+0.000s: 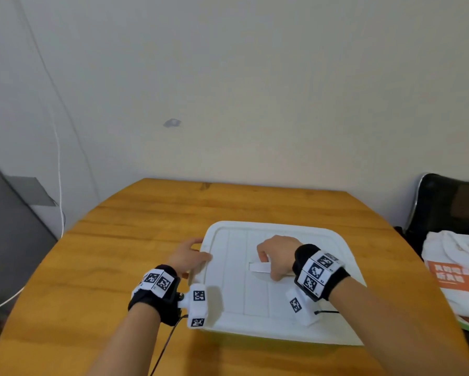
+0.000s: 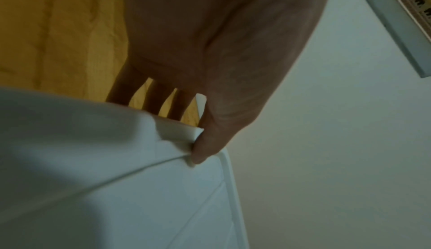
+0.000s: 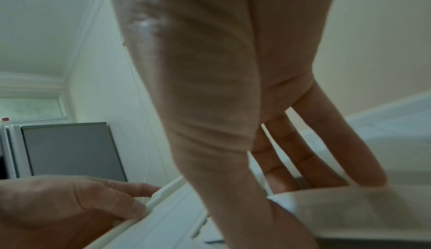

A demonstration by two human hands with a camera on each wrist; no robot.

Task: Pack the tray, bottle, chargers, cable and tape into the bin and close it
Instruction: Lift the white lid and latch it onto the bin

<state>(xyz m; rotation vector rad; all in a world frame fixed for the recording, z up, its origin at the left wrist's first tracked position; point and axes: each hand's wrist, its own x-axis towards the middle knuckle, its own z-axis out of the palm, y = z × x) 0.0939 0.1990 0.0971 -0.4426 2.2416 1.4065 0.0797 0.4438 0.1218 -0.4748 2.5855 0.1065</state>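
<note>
A white bin lid (image 1: 255,294) lies flat over the bin on the round wooden table (image 1: 119,234), so the bin's contents are hidden. My left hand (image 1: 190,256) grips the lid's left edge (image 2: 175,129), with the thumb (image 2: 210,142) on top of the rim and the fingers curled beneath. In the right wrist view the left hand (image 3: 70,207) holds the same lid rim (image 3: 163,197). At the lid's middle, my right hand (image 1: 276,256) pinches the raised flap handle (image 1: 257,266). The right wrist view shows that handle (image 3: 349,212) held between thumb and fingers (image 3: 314,161).
A black chair (image 1: 450,202) at the right holds white bags and an orange printed one (image 1: 450,272). The wall stands right behind the table's far edge. A white cable (image 1: 59,172) hangs at the left by a grey cabinet (image 1: 5,226).
</note>
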